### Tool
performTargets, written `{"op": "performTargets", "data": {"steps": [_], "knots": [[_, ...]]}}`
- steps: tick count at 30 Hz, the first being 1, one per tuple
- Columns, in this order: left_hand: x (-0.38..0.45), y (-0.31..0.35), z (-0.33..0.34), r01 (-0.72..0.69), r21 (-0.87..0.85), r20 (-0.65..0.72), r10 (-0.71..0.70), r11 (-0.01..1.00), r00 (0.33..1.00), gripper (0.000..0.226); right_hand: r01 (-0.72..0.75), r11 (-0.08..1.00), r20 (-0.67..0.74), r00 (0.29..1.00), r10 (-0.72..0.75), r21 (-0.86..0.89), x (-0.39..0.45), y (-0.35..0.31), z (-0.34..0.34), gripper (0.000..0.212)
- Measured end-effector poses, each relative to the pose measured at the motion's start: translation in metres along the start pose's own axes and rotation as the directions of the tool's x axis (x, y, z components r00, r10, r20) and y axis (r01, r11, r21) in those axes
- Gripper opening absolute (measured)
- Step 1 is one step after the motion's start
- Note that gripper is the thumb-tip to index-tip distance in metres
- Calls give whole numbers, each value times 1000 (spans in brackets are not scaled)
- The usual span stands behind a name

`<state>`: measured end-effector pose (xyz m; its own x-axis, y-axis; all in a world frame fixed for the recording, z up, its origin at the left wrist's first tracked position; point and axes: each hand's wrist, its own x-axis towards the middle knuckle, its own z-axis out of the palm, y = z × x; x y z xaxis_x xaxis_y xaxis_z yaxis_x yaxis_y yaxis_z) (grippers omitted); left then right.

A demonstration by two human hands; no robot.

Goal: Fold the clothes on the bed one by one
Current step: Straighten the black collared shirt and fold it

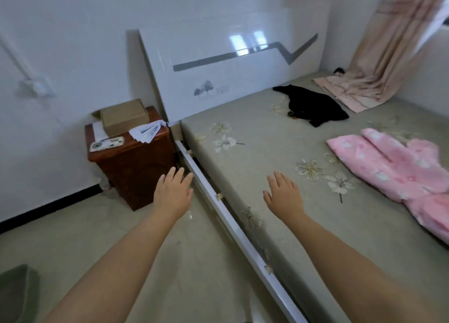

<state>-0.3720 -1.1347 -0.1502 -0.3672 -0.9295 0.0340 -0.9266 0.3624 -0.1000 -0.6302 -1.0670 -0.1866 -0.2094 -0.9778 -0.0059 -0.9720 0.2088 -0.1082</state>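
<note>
A pink fluffy garment [398, 172] lies spread on the right side of the bed [267, 152], partly cut off by the frame edge. A black garment [313, 106] lies crumpled near the headboard. My left hand [173, 194] is stretched out flat over the floor beside the bed rail, fingers apart, holding nothing. My right hand [283, 194] hovers flat over the near part of the mattress, also empty, well left of the pink garment.
A brown nightstand [131, 162] with a cardboard box [124, 116] and papers stands left of the bed. The white headboard [218, 74] backs the bed. A beige curtain [379, 62] drapes onto the far right corner. A green object [17, 291] sits at the lower left.
</note>
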Motion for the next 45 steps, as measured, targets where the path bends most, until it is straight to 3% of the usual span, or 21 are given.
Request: {"op": "performTargets", "data": {"steps": [8, 18, 28, 32, 35, 38, 41, 45], "knots": [[245, 15, 15, -321, -6, -20, 321, 947, 947, 48, -266, 964, -19, 964, 266, 21, 170, 46, 19, 53], [527, 66, 92, -427, -74, 146, 434, 901, 889, 51, -439, 895, 93, 897, 432, 76, 405, 120, 52, 57], [787, 168, 244, -614, -125, 232, 624, 780, 746, 50, -703, 709, 176, 705, 687, 47, 598, 206, 148, 58], [841, 205, 314, -622, -199, 286, 652, 757, 703, 56, -779, 626, 189, 621, 761, 42, 659, 244, 192, 58], [848, 222, 356, -596, -251, 293, 647, 763, 704, 61, -786, 618, 216, 608, 764, 29, 700, 273, 222, 60], [846, 229, 376, -556, -348, 201, 639, 755, 742, 72, -789, 612, 175, 611, 772, 51, 739, 302, 244, 62], [845, 229, 381, -601, -356, 53, 658, 716, 751, 65, -794, 605, 97, 608, 788, 60, 776, 324, 257, 62], [847, 230, 388, -630, -326, -10, 664, 705, 748, 59, -814, 575, 95, 581, 809, 80, 809, 357, 263, 40]]}}
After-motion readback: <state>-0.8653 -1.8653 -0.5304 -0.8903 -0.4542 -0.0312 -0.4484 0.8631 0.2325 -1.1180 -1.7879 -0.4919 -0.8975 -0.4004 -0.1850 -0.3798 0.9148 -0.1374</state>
